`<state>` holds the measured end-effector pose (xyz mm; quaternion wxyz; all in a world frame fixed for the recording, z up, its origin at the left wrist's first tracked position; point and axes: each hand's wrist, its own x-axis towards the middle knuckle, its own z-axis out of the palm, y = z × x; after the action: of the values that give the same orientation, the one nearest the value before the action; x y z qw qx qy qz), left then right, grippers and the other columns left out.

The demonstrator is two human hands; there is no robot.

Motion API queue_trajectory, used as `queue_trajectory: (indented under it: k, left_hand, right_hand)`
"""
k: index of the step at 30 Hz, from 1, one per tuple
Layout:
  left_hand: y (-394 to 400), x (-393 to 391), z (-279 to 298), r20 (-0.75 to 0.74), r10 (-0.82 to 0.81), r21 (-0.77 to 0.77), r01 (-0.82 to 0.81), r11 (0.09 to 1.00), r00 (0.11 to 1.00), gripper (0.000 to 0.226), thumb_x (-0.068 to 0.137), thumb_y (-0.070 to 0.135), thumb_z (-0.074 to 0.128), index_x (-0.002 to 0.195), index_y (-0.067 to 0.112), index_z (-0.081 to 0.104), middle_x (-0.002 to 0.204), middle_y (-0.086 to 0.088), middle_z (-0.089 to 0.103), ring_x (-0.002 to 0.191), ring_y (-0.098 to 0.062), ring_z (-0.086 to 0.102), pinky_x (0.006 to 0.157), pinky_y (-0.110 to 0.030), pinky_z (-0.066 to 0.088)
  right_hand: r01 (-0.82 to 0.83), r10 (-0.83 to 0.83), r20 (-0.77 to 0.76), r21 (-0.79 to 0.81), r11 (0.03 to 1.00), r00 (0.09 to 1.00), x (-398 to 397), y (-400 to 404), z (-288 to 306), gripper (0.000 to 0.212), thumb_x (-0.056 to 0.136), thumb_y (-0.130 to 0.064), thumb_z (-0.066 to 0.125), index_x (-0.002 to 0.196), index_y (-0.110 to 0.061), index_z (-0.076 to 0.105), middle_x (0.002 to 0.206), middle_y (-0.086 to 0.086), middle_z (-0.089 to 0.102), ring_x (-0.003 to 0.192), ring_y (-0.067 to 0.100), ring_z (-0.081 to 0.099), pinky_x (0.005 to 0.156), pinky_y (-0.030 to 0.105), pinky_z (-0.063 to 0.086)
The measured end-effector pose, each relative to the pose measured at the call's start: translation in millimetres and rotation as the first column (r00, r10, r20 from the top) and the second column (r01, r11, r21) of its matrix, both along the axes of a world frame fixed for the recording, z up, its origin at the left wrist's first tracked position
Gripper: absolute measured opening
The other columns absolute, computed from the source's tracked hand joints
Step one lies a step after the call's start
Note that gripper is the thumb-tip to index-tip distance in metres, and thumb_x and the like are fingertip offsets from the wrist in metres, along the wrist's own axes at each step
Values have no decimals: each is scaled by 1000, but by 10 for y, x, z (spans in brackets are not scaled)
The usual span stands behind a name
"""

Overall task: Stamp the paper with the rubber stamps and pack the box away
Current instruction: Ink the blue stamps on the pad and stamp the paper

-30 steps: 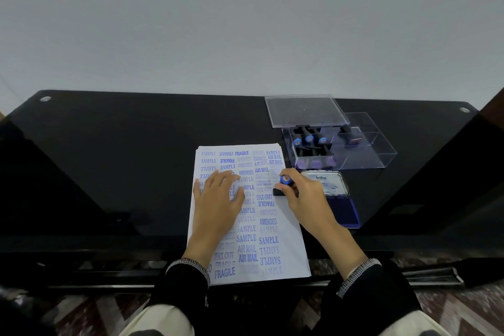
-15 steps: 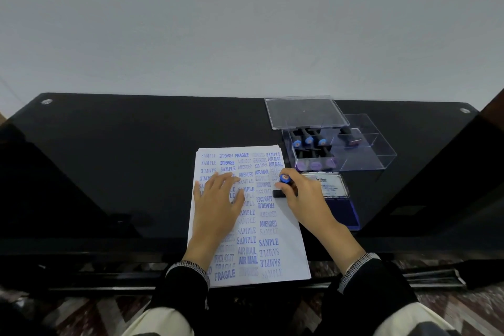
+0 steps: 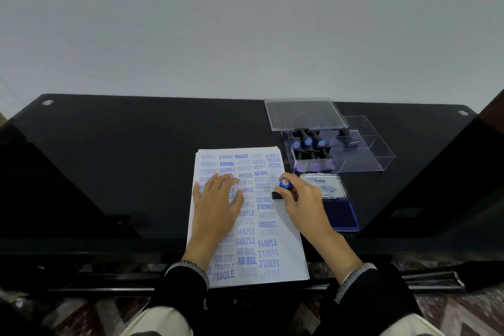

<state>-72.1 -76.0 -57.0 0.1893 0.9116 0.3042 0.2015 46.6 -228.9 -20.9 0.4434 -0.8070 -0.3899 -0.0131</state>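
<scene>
A white sheet of paper [image 3: 283, 237] covered in blue stamped words lies on the black glass table [image 3: 122, 172]. My left hand [image 3: 215, 204] rests flat on the paper's left half with fingers spread. My right hand [image 3: 302, 202] grips a black rubber stamp with a blue cap [image 3: 284, 183], its base pressed against the paper's right side. To the right sits the open ink pad [image 3: 341, 215] with its lid [image 3: 324, 187] folded back. Behind it is the clear plastic box [image 3: 362, 155] holding several more stamps [image 3: 308, 143].
The box's clear lid [image 3: 302, 114] lies flat just behind the box. The table's front edge runs under the paper's lower end, which overhangs it. A plain grey wall stands behind the table. Patterned floor shows below.
Both hands and the stamp stay almost where they were on the paper; only a slight shift of the view shows.
</scene>
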Motion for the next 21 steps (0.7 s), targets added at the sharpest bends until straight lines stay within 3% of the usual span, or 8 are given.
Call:
queue_trajectory:
  k: [6, 14, 21]
  left_hand:
    - [-6, -8, 4, 7, -4, 4, 4, 1000, 1000, 34, 97, 40, 48, 129, 29, 53, 140, 12, 47, 140, -12, 31, 118, -49, 6]
    - [-4, -6, 13, -3, -5, -5, 5, 1000, 1000, 36, 97, 41, 46, 131, 29, 52, 142, 12, 45, 141, -11, 28, 118, -47, 3]
    - [2, -6, 3, -11, -1, -12, 1, 1000, 1000, 36, 97, 42, 45, 131, 30, 51, 143, 13, 44, 141, -10, 27, 118, -47, 2]
  right_hand:
    - [-1, -2, -38, -77, 997, 999, 110, 87, 68, 5, 90, -11, 62, 90, -7, 59, 63, 2, 53, 53, 5, 47, 52, 10, 36]
    - [28, -28, -3, 3, 1000, 1000, -41, 8, -5, 8, 89, -7, 63, 97, -7, 62, 75, -1, 58, 61, 3, 51, 60, 3, 37]
    - [-11, 9, -43, -60, 998, 999, 83, 68, 61, 4, 89, -10, 62, 92, -7, 61, 69, 2, 57, 55, 7, 47, 56, 7, 36]
